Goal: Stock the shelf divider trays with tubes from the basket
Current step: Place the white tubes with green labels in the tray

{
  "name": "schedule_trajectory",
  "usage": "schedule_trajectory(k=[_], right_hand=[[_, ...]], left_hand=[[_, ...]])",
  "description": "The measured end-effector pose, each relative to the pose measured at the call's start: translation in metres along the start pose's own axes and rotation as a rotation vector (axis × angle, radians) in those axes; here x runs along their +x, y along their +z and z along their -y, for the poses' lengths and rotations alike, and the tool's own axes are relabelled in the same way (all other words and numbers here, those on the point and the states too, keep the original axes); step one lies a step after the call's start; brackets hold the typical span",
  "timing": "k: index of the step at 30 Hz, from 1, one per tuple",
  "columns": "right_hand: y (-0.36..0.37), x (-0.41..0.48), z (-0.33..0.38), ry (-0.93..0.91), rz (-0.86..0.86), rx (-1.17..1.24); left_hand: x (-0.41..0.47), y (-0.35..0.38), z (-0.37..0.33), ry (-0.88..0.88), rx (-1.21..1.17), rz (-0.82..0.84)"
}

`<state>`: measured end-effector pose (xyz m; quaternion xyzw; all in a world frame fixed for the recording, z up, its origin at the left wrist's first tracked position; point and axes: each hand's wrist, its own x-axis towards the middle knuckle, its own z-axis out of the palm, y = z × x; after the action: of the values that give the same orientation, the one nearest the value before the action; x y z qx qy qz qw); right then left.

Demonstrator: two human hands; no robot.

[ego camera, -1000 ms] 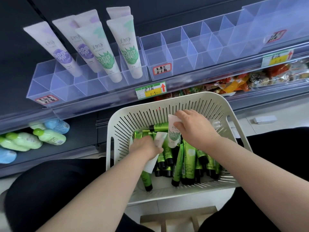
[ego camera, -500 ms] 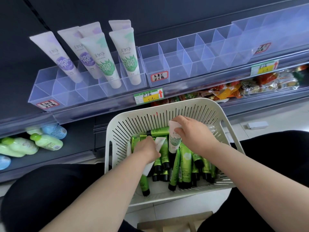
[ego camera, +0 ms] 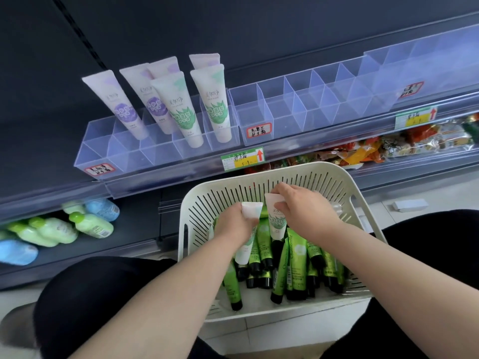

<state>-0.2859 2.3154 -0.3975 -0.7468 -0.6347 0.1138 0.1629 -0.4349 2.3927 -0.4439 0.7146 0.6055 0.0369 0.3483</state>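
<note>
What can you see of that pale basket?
The basket looks like cream plastic, rectangular with rounded corners, slotted walls and a solid rim. It sits upright below the shelf, holding a pile of green tubes with black caps. The left hand and right hand reach inside, gripping white tubes.

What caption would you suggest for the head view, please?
Left hand and right hand grip white tubes in the basket below the divider trays.

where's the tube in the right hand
Head view: the white tube hangs inside the basket over the green tubes, pinched by the right hand, right of the other tube in the left hand.
</note>
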Motion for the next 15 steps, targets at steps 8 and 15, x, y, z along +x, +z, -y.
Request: schedule_trajectory(k=[8, 15], right_hand=[[-0.040, 0.009, 0.043, -0.052, -0.128, -0.027], [-0.089, 0.032, 0.100, -0.172, -0.256, -0.095]], left_hand=[[-0.021, -0.069, -0.008, 0.196, -0.219, -0.267], [-0.046, -0.160, -0.020, 0.340, -0.270, -0.499]])
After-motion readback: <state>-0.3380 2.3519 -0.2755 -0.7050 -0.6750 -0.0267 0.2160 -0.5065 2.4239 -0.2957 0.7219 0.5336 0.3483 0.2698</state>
